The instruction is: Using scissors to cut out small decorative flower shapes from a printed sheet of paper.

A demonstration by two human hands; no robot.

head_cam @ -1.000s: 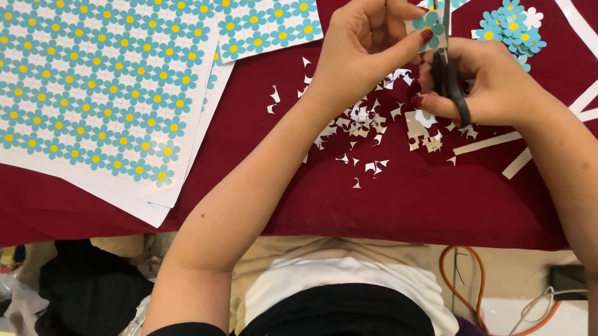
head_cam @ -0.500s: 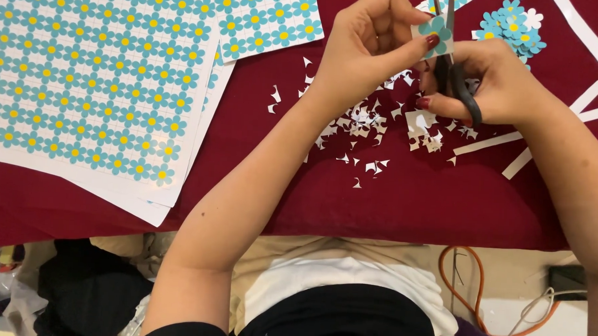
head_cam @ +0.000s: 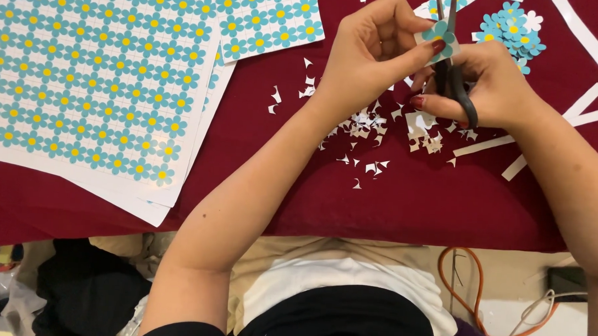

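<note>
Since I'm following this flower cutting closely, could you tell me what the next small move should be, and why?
Probably turn the paper flower slightly with the left hand and snip again: the scissors in the right hand sit at its edge, and white scraps below suggest it is being trimmed petal by petal.

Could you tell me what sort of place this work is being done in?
Probably a home or hobby craft table: a dark red cloth carries printed flower sheets and paper scraps, while the right hand works scissors on a flower cutout in the left hand.
</note>
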